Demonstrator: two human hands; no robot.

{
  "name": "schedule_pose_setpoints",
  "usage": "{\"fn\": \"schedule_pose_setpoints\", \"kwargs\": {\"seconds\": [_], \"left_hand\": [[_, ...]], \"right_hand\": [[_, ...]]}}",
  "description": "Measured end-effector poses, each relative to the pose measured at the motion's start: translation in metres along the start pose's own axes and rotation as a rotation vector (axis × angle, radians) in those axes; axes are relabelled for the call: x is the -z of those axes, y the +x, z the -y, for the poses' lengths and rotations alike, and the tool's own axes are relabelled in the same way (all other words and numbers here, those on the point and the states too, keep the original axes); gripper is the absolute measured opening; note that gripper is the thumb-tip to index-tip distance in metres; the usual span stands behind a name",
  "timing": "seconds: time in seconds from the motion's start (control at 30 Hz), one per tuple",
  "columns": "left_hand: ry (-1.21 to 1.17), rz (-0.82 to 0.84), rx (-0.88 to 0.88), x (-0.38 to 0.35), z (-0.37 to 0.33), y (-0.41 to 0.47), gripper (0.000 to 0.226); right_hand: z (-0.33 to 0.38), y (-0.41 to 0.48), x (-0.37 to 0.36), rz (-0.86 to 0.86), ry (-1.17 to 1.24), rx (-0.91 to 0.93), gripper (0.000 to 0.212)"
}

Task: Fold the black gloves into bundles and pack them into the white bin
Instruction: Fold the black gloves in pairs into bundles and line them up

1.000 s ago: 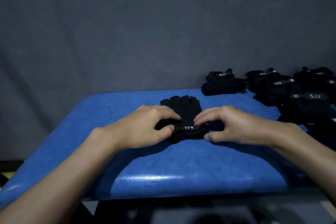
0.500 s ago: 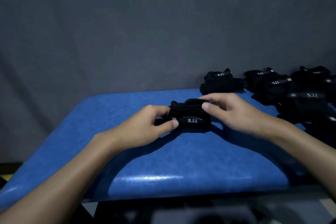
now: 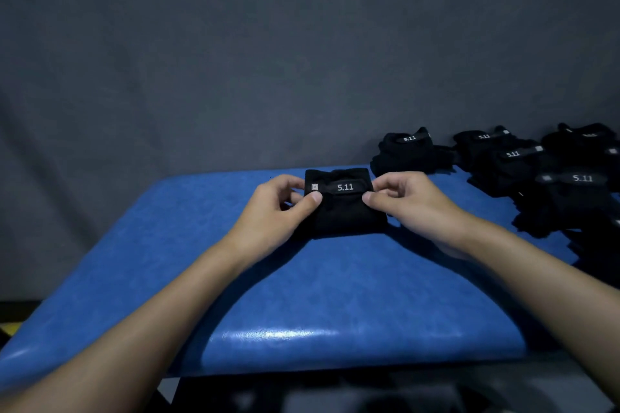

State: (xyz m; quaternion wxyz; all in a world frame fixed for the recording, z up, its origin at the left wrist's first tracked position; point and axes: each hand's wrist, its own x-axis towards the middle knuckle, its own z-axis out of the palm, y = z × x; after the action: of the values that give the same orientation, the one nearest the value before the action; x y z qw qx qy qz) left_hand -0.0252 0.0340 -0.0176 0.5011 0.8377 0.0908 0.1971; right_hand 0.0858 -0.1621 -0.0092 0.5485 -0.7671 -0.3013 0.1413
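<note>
The blue worktop [image 3: 302, 295] carries everything in view. A loose pile of black gloves [image 3: 553, 178] spreads along its far right side, several with their white "5.11" marks showing. The white bin does not show anywhere.

At the middle of the worktop sits the bundle [image 3: 342, 214] now being made. A second ago this pair lay flat with the finger ends pointing away; half a second ago it was being rolled over; now it is a compact block resting on the worktop.

The left hand [image 3: 271, 214] pinches the bundle's left end between thumb and curled fingers, and the right hand [image 3: 412, 204] pinches the right end the same way.

The strap [image 3: 345, 187] now runs across the top, label up. This suggests the fold is nearly done, with fastening and packing still ahead.
</note>
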Motion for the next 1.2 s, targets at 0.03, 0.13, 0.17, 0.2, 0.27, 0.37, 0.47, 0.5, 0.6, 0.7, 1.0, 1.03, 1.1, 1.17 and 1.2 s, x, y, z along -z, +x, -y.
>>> {"fn": "schedule_pose_setpoints", "kwargs": {"seconds": [0.03,0.13,0.17,0.2,0.27,0.37,0.47,0.5,0.6,0.7,1.0,1.03,1.1,1.17,1.2], "left_hand": [[0.012,-0.025,-0.002,0.000,0.002,0.002,0.024],[0.067,-0.049,-0.042,0.000,0.007,0.003,0.034],[0.090,-0.042,-0.049,0.000,0.008,0.003,0.033],[0.116,-0.034,-0.048,0.000,0.009,0.003,0.030],[0.160,0.009,-0.051,0.001,0.008,0.002,0.026],[0.148,0.068,-0.077,0.002,0.005,0.001,0.020],[0.128,0.084,-0.081,0.000,0.005,0.001,0.023],[0.143,0.097,-0.077,-0.002,0.005,0.001,0.030],[0.183,0.143,-0.091,-0.012,0.006,0.004,0.048],[0.211,0.153,-0.114,-0.030,0.003,0.011,0.047],[0.306,0.127,-0.188,-0.086,-0.012,0.048,0.036],[0.316,0.126,-0.195,-0.090,-0.013,0.050,0.037],[0.336,0.123,-0.200,-0.096,-0.014,0.055,0.039],[0.359,0.110,-0.196,-0.099,-0.015,0.058,0.039],[0.366,0.100,-0.191,-0.100,-0.015,0.059,0.039]], "right_hand": [[-0.002,0.003,-0.001,-0.038,-0.032,-0.005,0.014],[-0.007,0.010,-0.007,-0.125,-0.073,-0.004,0.015],[-0.008,0.012,-0.009,-0.133,-0.104,-0.005,0.021],[-0.009,0.013,-0.010,-0.136,-0.152,-0.003,0.030],[-0.013,0.014,-0.010,-0.123,-0.238,0.017,0.048],[-0.013,0.008,-0.001,-0.013,-0.326,0.072,0.077],[-0.014,0.001,0.008,0.081,-0.499,0.122,0.078],[-0.015,-0.001,0.010,0.070,-0.528,0.133,0.074],[-0.018,-0.007,0.024,0.032,-0.544,0.112,0.069],[-0.022,-0.013,0.043,-0.002,-0.582,0.070,0.069],[-0.028,-0.041,0.070,-0.263,-0.771,0.109,0.064],[-0.030,-0.042,0.069,-0.254,-0.784,0.099,0.060],[-0.033,-0.044,0.068,-0.234,-0.839,0.056,0.057],[-0.035,-0.044,0.068,-0.212,-0.885,0.006,0.060],[-0.036,-0.044,0.068,-0.195,-0.901,-0.011,0.062]]}}
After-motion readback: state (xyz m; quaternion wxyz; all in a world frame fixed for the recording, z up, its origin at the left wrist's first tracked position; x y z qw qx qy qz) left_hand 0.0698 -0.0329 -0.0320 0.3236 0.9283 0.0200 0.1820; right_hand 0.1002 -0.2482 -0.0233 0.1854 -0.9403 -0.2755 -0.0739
